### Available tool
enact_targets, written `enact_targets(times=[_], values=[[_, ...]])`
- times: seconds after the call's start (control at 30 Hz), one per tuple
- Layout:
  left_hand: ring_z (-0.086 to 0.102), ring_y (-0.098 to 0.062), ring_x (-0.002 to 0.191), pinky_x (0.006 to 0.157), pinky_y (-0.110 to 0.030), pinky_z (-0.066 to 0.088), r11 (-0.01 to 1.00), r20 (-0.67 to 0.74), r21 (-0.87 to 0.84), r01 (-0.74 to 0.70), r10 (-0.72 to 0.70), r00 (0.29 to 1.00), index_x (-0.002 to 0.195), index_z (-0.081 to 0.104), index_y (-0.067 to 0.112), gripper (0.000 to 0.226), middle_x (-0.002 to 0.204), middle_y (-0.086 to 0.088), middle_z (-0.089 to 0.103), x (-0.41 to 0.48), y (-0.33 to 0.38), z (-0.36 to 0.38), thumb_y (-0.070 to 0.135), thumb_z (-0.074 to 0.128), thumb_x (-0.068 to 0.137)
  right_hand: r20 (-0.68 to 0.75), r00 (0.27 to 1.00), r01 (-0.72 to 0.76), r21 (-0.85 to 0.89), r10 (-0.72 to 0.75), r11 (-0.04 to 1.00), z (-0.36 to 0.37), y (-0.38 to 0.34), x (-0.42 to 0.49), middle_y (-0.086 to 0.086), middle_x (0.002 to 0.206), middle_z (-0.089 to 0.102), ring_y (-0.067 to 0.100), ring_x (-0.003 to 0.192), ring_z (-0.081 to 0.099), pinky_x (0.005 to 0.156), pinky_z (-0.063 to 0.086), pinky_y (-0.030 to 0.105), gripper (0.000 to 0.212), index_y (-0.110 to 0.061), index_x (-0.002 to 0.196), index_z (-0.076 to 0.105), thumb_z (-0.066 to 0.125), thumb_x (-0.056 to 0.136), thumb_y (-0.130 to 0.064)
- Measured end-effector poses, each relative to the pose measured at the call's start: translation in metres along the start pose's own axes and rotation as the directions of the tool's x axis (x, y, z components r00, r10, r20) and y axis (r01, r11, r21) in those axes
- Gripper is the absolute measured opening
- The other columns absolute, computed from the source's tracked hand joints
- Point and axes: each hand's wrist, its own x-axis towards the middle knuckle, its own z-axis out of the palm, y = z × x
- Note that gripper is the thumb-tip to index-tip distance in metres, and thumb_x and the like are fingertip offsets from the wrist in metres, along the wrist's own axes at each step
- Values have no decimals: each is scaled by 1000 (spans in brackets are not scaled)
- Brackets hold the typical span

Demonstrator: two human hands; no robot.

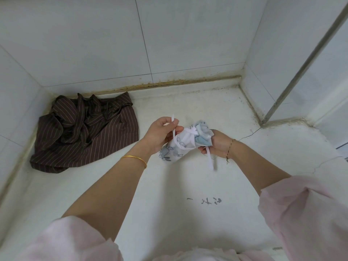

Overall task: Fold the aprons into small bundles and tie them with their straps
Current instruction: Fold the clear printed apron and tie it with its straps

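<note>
The floral apron bundle (179, 146) sits rolled between both hands, just above the tabletop (165, 187). The left hand (162, 132) pinches its white strap (174, 127); the right hand (216, 143) grips the bundle's end. A brown striped apron (84, 132) lies crumpled in the left corner.

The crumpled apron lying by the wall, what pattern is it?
The crumpled apron is dark brown with thin pale pinstripes, seen in the head view, the only one.

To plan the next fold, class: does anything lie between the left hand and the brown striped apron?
Nothing visible does: only bare counter separates the left hand, which pinches a white strap, from the brown striped apron.
</note>
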Motion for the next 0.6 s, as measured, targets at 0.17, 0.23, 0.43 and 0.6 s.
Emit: enact_targets(times=[0.17, 0.23, 0.43, 0.6], values=[[53, -5, 60, 64, -18, 45, 968, 202, 219, -119, 74, 977, 100, 65, 14, 22, 61, 8, 59, -5, 8, -3, 12, 43, 100, 4, 986, 157, -400, -169, 903, -1, -11, -1, 5, 75, 60, 6, 65, 60, 64, 49, 20, 23, -12, 77, 60, 54, 88, 7], [51, -6, 59, 64, -18, 43, 960, 241, 248, -129, 68, 968, 103, 66, 12, 24, 60, 8, 56, -6, 8, -3, 9, 42, 100, 35, 973, 217, -468, -228, 856, -2, -12, 1, 7, 92, 68, 11, 86, 65, 82, 52, 26, 17, -6, 92, 68, 55, 89, 4], [51, -5, 55, 62, -16, 45, 893, 252, 434, -119, 7, 968, 108, 67, 7, 24, 59, 7, 57, -10, 5, -5, 6, 45, 98, 154, 967, 245, -323, -205, 914, 2, -12, -3, 2, 104, 70, 13, 97, 65, 91, 49, 23, 27, -8, 107, 69, 54, 88, 5], [54, -6, 55, 56, -15, 45, 741, 230, 663, -107, -65, 971, 108, 58, 9, 19, 68, 3, 61, -10, -10, 4, 3, 48, 94, 61, 996, 86, -585, -62, 806, 7, -11, -6, 3, 89, 67, 9, 71, 60, 63, 49, 16, 31, -10, 107, 69, 48, 88, 4]])
